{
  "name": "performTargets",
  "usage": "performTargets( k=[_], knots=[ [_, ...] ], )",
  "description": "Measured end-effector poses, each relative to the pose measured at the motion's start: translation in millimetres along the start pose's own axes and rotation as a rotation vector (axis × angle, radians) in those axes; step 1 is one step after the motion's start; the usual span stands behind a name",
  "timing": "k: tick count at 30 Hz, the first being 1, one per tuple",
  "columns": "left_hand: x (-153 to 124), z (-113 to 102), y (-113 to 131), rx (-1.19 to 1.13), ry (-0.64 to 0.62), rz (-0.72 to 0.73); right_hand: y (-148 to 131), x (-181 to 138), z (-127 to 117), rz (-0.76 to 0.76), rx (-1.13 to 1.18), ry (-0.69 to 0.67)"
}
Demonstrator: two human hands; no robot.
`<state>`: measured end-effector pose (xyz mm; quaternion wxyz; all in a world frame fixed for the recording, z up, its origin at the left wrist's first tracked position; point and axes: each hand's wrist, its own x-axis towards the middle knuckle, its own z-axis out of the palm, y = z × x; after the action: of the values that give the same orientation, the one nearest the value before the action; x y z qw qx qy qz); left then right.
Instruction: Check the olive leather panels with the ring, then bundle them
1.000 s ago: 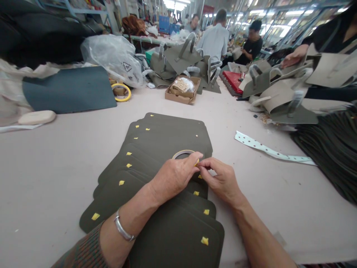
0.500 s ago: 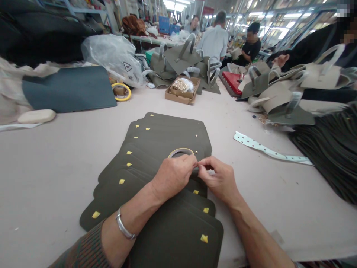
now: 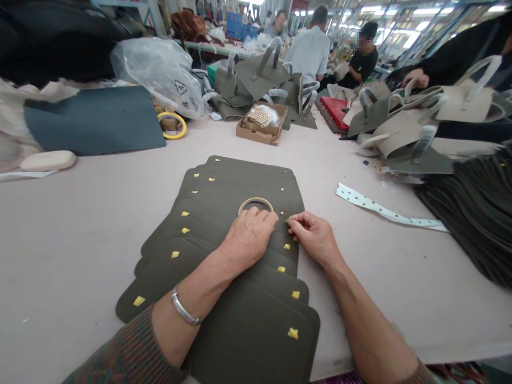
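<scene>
Overlapping dark olive panels (image 3: 248, 320) with rounded corners lie fanned out before me, with small yellow tape pieces (image 3: 293, 333) along both sides. My left hand (image 3: 250, 234) is closed on a roll of yellow tape (image 3: 256, 200), whose far rim shows beyond the knuckles. To its right, my right hand (image 3: 314, 234) pinches a small bit of yellow tape (image 3: 287, 221) between thumb and forefinger, over the panels' right edge. Small metal studs (image 3: 282, 213) show on the upper panels, just beyond that bit. A silver bangle circles my left wrist.
An open cardboard box (image 3: 260, 133) with gold studs stands at the back. Olive and beige bag pieces (image 3: 400, 128) are heaped at the back right, near co-workers. A dotted pale strip (image 3: 384, 210) and stacked dark panels (image 3: 472, 213) lie right. Another yellow tape roll (image 3: 173, 136) sits back left.
My hands have parted; the right now holds a separate bit of tape. My left hand and the roll have shifted slightly left and away from me, and another taped spot shows on the panels' right side.
</scene>
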<state>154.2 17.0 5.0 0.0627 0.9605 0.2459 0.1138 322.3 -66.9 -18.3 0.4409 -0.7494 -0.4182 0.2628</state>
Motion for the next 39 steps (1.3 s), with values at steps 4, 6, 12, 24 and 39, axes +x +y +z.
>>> performTargets(
  k=[4,6,12,24,39],
  knots=[
    [-0.7,-2.0,-1.2,-0.032,-0.051,-0.013,-0.6,1.3,1.8,0.01,-0.002,-0.023],
    [-2.3,-4.3,-2.5,-0.087,-0.09,-0.031,-0.7,1.9,0.8,0.028,0.02,-0.025],
    [-4.7,-7.9,-6.1,-0.191,-0.181,-0.021,-6.7,-6.0,-15.7,0.135,0.121,-0.196],
    [-4.7,-7.8,-3.5,-0.059,-0.17,0.028,-16.9,-26.2,-10.4,-0.055,-0.286,-0.286],
    [-5.5,-3.6,-4.1,-0.056,-0.167,-0.001,-11.9,-27.3,-11.5,-0.309,-0.491,-0.204]
  ],
)
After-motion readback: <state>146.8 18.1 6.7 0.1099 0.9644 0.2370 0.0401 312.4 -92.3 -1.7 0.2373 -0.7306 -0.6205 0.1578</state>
